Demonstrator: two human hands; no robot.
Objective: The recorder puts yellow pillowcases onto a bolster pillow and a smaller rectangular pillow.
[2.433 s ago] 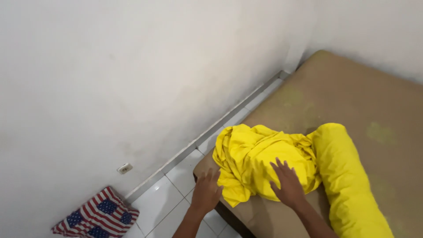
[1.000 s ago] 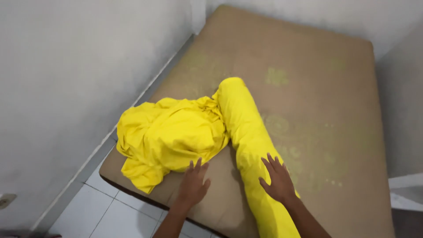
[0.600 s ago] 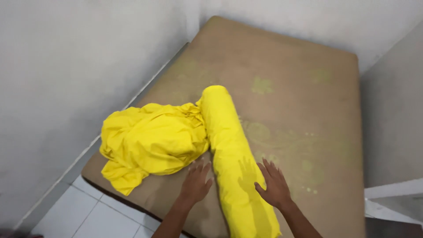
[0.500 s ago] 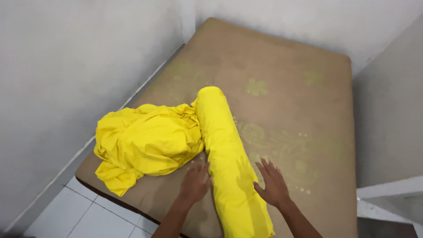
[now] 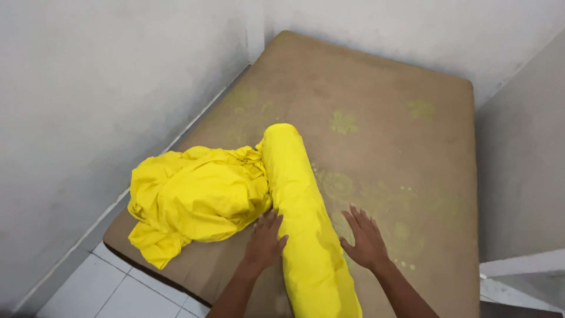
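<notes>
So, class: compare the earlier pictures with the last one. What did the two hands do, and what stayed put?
Both hands left the crumpled yellow sheet and went to the yellow bolster: left hand against its left side, right hand flat on the mattress at its right. Neither grips. Sheet and bolster lie where they were.

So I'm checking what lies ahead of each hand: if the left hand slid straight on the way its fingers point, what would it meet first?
Probably the crumpled yellow sheet: the left hand lies flat beside the yellow bolster, fingers pointing up the brown mattress toward the sheet's near edge. Depth is unclear; it may graze the bolster instead.
</notes>
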